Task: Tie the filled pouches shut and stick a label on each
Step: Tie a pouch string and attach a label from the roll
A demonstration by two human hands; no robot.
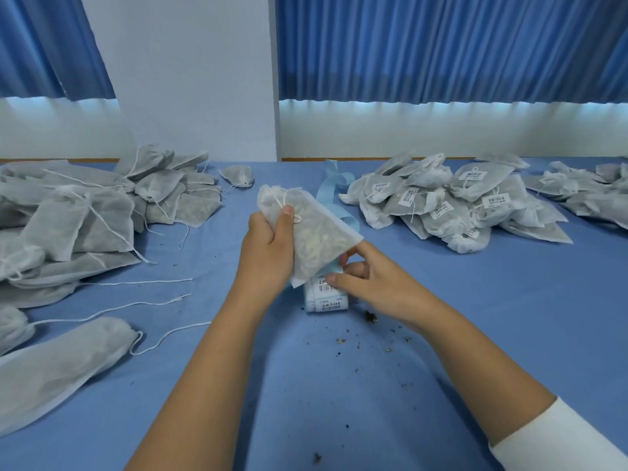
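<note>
Above the blue-clothed table, mid-front, your left hand grips a white non-woven drawstring pouch filled with pale dried bits, thumb on its cinched neck. Your right hand, fingers curled, touches the white barcode label roll under the pouch's lower corner; can't tell if it pinches a label. Unlabelled grey pouches are piled left, labelled ones right.

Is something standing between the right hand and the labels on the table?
Nothing visible does. The right hand touches the labels; the pouch in the left hand only hangs above their far edge.
</note>
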